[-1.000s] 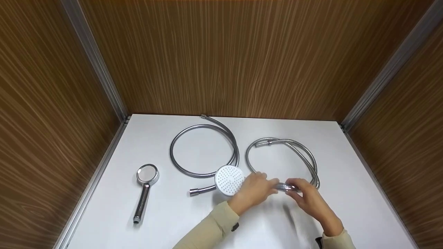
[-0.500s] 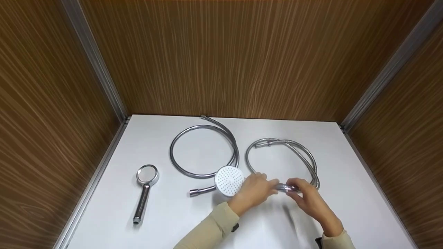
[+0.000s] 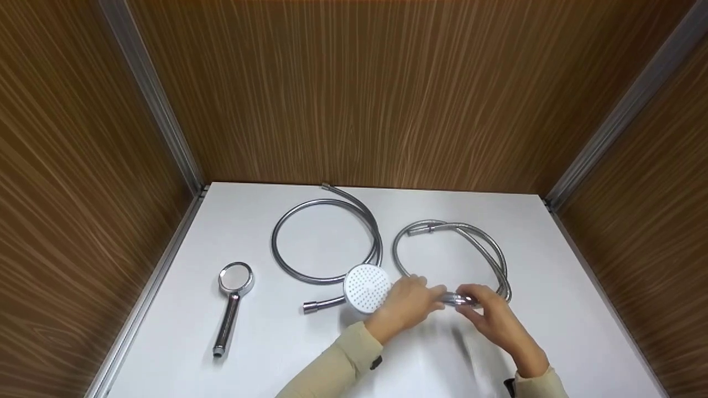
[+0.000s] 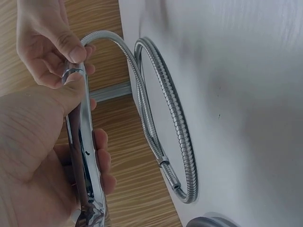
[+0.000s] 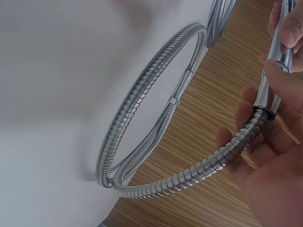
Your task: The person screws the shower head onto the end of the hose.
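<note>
My left hand (image 3: 408,303) grips the chrome handle of a shower head (image 3: 367,288) whose white round spray face points up. In the left wrist view, the handle (image 4: 84,146) lies across the palm with fingers wrapped round it. My right hand (image 3: 492,318) pinches the end fitting of a ribbed metal shower hose (image 5: 189,182) at the handle's end. The right wrist view has the fitting (image 5: 266,94) against the handle, thumb and fingers round it. Whether the threads are engaged is hidden. The rest of this hose lies coiled on the white table.
A second shower head (image 3: 234,279) with a chrome handle lies at the left of the white table (image 3: 166,331). A second coiled hose (image 3: 274,243) lies behind the held shower head. Wood-grain panels (image 3: 354,99) enclose the back and sides.
</note>
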`<act>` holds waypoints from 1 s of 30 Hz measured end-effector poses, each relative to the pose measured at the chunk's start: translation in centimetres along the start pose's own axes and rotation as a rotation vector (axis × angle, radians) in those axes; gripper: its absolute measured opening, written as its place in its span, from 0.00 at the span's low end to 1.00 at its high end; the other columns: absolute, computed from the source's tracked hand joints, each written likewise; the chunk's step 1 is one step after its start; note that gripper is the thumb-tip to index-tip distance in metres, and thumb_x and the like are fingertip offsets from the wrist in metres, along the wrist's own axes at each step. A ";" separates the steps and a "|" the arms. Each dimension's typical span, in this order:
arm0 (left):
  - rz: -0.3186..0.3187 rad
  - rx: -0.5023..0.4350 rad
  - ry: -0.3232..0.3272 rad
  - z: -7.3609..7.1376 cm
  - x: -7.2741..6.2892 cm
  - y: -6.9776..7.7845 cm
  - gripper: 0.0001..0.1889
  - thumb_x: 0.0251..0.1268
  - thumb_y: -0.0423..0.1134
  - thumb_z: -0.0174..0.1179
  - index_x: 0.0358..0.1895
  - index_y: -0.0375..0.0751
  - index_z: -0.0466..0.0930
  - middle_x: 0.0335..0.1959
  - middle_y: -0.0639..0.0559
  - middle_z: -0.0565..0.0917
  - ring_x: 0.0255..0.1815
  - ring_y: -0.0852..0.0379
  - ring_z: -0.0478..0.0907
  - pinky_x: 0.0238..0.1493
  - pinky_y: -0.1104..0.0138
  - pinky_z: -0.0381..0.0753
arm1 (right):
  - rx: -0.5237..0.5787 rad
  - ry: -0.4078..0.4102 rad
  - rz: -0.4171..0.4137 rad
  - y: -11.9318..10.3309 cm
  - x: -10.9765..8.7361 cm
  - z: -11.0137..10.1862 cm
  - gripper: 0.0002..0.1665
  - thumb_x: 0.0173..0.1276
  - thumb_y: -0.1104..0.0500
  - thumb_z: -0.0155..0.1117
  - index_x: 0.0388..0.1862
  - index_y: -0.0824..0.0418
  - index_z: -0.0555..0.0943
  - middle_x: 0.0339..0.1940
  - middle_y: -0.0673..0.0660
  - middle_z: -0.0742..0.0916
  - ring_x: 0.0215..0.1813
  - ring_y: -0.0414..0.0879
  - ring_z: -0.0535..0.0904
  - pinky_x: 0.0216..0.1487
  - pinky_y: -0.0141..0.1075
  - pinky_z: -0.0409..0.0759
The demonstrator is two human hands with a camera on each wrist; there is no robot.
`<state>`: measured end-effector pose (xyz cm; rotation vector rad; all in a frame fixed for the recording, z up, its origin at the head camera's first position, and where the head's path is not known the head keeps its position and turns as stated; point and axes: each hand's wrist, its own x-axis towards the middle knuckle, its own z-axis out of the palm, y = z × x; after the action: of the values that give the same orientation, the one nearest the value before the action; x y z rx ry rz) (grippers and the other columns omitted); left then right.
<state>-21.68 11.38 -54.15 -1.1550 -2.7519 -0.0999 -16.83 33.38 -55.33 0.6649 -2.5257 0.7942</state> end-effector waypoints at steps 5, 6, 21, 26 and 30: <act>0.005 -0.004 -0.002 0.1 0.0 0.0 0.16 0.79 0.62 0.52 0.59 0.64 0.79 0.37 0.56 0.86 0.37 0.58 0.79 0.43 0.67 0.78 | -0.009 0.002 -0.020 0.1 0.0 0.0 0.23 0.54 0.75 0.80 0.49 0.64 0.85 0.42 0.51 0.90 0.43 0.45 0.86 0.46 0.37 0.88; 0.005 -0.003 -0.001 0.1 0.0 0.0 0.16 0.80 0.62 0.52 0.59 0.64 0.79 0.37 0.56 0.86 0.37 0.58 0.79 0.43 0.67 0.78 | -0.009 -0.003 -0.014 0.1 0.0 0.0 0.23 0.55 0.75 0.80 0.49 0.64 0.85 0.42 0.51 0.90 0.43 0.45 0.86 0.46 0.37 0.88; 0.014 0.020 0.025 0.1 0.0 0.0 0.16 0.79 0.62 0.52 0.59 0.64 0.79 0.35 0.55 0.86 0.35 0.58 0.79 0.40 0.67 0.77 | -0.031 -0.012 0.061 -0.3 0.0 0.0 0.25 0.53 0.73 0.81 0.49 0.62 0.84 0.39 0.46 0.89 0.41 0.42 0.84 0.45 0.39 0.86; 0.015 0.013 0.014 0.1 0.1 0.0 0.15 0.79 0.62 0.53 0.58 0.63 0.79 0.35 0.55 0.86 0.35 0.58 0.79 0.40 0.67 0.77 | -0.034 0.000 0.014 -0.1 0.1 0.0 0.24 0.53 0.74 0.81 0.47 0.62 0.85 0.39 0.48 0.89 0.41 0.42 0.83 0.44 0.39 0.86; 0.014 0.013 0.006 0.1 0.0 0.0 0.16 0.79 0.62 0.52 0.57 0.63 0.78 0.35 0.55 0.86 0.36 0.58 0.79 0.41 0.67 0.78 | -0.025 -0.004 -0.003 -0.1 0.1 0.0 0.22 0.55 0.74 0.80 0.48 0.63 0.85 0.40 0.51 0.90 0.42 0.43 0.83 0.44 0.39 0.86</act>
<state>-21.73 11.40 -54.21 -1.1684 -2.7344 -0.0837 -16.84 33.31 -55.23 0.6628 -2.5334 0.7597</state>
